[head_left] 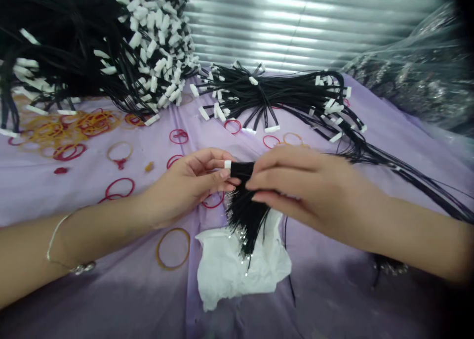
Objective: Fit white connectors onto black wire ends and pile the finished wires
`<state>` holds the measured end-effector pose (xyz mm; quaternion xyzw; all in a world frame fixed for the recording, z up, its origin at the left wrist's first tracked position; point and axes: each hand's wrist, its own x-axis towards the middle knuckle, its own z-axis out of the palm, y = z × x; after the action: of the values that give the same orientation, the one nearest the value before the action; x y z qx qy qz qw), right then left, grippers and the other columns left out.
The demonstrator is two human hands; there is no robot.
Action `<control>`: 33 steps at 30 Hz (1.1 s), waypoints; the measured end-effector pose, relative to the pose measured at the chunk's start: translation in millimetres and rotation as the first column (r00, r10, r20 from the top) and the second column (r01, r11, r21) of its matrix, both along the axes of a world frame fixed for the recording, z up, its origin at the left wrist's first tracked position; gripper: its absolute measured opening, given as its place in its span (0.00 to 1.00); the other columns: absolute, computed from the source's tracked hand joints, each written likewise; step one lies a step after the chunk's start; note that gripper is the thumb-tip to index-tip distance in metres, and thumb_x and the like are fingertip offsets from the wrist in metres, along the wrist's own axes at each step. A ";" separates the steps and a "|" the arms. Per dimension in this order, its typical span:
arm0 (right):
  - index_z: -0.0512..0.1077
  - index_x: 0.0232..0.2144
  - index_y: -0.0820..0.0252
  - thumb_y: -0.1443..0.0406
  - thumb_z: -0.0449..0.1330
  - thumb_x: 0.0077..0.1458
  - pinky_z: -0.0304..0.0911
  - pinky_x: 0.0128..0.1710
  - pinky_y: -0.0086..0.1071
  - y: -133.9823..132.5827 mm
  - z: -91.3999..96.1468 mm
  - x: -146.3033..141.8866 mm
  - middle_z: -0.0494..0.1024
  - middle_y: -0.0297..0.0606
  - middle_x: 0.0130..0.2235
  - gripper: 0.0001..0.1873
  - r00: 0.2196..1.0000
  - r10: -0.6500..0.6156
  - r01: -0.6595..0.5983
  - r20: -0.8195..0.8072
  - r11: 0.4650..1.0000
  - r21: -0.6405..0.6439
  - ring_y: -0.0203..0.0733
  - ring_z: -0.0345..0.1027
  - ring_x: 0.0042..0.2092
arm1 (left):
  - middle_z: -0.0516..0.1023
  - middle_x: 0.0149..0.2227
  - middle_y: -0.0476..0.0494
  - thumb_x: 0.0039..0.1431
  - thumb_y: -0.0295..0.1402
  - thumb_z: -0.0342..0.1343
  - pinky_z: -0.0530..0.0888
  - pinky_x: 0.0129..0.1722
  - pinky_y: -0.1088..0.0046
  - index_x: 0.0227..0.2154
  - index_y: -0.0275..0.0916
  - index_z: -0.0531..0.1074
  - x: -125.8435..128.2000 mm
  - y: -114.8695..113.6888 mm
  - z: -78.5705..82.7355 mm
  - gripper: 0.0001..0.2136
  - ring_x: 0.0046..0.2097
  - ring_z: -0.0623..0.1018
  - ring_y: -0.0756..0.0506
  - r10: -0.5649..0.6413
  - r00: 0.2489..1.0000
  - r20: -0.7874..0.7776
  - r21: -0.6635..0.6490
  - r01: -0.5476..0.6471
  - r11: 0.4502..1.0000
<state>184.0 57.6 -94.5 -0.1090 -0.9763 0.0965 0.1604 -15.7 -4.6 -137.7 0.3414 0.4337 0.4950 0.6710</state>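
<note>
My left hand point(192, 181) and my right hand point(296, 186) meet over the middle of a purple cloth point(111, 289). Between them is a small bundle of thin black wires point(246, 215) with shiny metal tips that hang down over a crumpled white tissue point(237, 270). My left thumb and fingers pinch a white connector point(227, 164) at the top of the bundle. The fingers of my right hand are closed round the black wires just beside it. A thin bracelet point(55, 245) sits on my left wrist.
A large heap of black wires with white connectors point(148, 47) fills the back left. A smaller fanned pile point(281, 97) lies behind my hands and trails right. Red and orange rubber bands point(74, 131) are scattered on the cloth. A clear plastic bag point(414, 77) sits back right.
</note>
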 end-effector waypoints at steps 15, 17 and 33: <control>0.75 0.40 0.66 0.70 0.54 0.58 0.64 0.35 0.39 9.7 -8.1 -2.3 0.76 0.45 0.35 0.12 0.966 -0.232 0.172 0.116 0.908 0.381 0.48 0.68 0.36 | 0.80 0.29 0.39 0.55 0.26 0.58 0.77 0.29 0.80 0.30 0.29 0.75 -0.5 8.4 7.7 0.04 0.29 0.80 0.49 -0.011 0.996 0.085 -0.171 0.026 0.985; 0.74 0.41 0.67 0.68 0.54 0.58 0.64 0.37 0.40 6.5 -6.4 -1.8 0.74 0.48 0.39 0.12 0.977 -0.207 0.170 0.058 0.909 0.382 0.49 0.67 0.39 | 0.80 0.31 0.42 0.53 0.19 0.58 0.78 0.32 0.82 0.31 0.30 0.76 -0.4 8.5 7.8 0.04 0.30 0.80 0.51 0.009 0.998 0.059 -0.185 0.002 0.983; 0.74 0.30 0.66 0.71 0.52 0.60 0.61 0.40 0.35 3.0 -14.6 -9.1 0.74 0.40 0.31 0.12 0.976 0.150 -0.134 0.158 0.985 -0.111 0.39 0.64 0.37 | 0.79 0.30 0.46 0.52 0.17 0.58 0.78 0.38 0.77 0.29 0.32 0.76 3.9 5.8 3.4 0.06 0.33 0.79 0.51 0.086 0.991 0.098 -0.139 -0.072 0.988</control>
<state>174.9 60.6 -109.1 -0.0544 -0.9855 0.1469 0.0657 -11.7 1.2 -134.4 0.2515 0.4439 0.5080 0.6940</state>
